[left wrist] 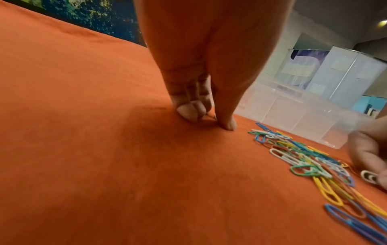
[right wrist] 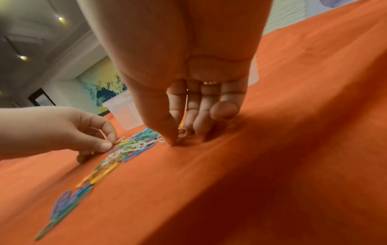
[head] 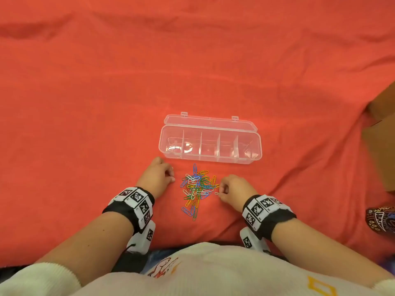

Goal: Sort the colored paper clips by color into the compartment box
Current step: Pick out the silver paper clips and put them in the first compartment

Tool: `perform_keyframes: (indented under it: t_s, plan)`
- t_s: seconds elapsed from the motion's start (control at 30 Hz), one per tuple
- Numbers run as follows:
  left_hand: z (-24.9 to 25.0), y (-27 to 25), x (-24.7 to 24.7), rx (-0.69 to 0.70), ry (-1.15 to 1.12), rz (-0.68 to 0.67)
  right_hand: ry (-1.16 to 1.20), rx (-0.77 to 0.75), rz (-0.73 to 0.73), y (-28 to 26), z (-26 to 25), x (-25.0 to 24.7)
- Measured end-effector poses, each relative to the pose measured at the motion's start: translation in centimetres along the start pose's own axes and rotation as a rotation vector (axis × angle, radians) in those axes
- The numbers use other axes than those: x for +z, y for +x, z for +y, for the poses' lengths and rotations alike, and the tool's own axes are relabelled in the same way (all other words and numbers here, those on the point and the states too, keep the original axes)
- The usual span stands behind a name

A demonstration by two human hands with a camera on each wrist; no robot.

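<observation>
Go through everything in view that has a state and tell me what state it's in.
compartment box: lid open, compartments empty
paper clips: loose mixed pile on the cloth, unsorted
left hand: pinching a clip beside the pile
right hand: pinching a white clip at the pile's edge

You are looking down on an orange-red cloth [head: 106, 103] that covers the whole surface, creased near its far edge. At its right edge a brown cardboard box [head: 382, 146] shows. The wrist views show you the room: a pale ceiling with small recessed lights [right wrist: 60, 18], a white wall, and a framed painting [right wrist: 102, 89] in yellow, blue and green. A blue speckled picture [left wrist: 94, 16] hangs beyond the cloth's far edge.
</observation>
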State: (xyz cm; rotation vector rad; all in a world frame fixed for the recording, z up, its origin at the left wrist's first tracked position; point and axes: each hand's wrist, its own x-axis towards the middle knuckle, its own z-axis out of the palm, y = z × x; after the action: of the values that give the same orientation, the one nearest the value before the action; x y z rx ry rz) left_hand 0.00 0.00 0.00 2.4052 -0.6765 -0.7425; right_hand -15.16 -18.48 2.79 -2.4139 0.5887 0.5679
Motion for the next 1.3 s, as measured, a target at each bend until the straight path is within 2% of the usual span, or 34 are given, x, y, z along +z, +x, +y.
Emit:
perform_keyframes:
  t_s: [0.1,0.2,0.33,0.4,0.53,0.63,0.77,0.87,0.97,1.07,1.3]
  plan:
    - [0.0,0.2,-0.3,-0.014,0.009,-0.016,0.115,-0.026,0.007,0.0,-0.4,0.2]
    - [0.3,0.3,-0.3,-0.045,-0.079,-0.006,0.248,-0.063,-0.005,0.1,-1.4,0.7]
    - [0.3,0.4,-0.2,-0.115,-0.099,0.127,0.234,-0.037,-0.013,0.8,-2.2,1.4]
    - [0.2,0.6,-0.1,-0.123,-0.077,0.136,0.17,-0.022,-0.012,0.9,-2.3,1.8]
    - [0.2,0.8,0.0,-0.118,-0.034,0.077,0.093,-0.046,0.018,0.9,-2.4,2.4]
    - [0.4,0.7,-0.2,-0.047,0.021,0.021,0.089,-0.063,0.015,0.6,-2.3,2.4]
    - [1.1,0.5,-0.3,0.076,0.026,-0.119,0.175,-0.053,0.094,0.2,-2.1,1.9]
    - [1.9,0.2,-0.2,0.136,-0.048,-0.14,0.242,-0.012,0.147,0.0,-1.7,1.4]
    - [2.7,0.4,0.3,0.208,0.041,-0.189,0.319,0.03,0.153,-0.1,-1.5,0.9]
    - [2.7,0.8,0.6,0.201,0.143,-0.191,0.347,0.048,0.141,0.0,-1.5,0.6]
    - [2.8,0.7,0.8,0.148,0.103,-0.19,0.305,0.044,0.13,0.4,-2.5,-0.4]
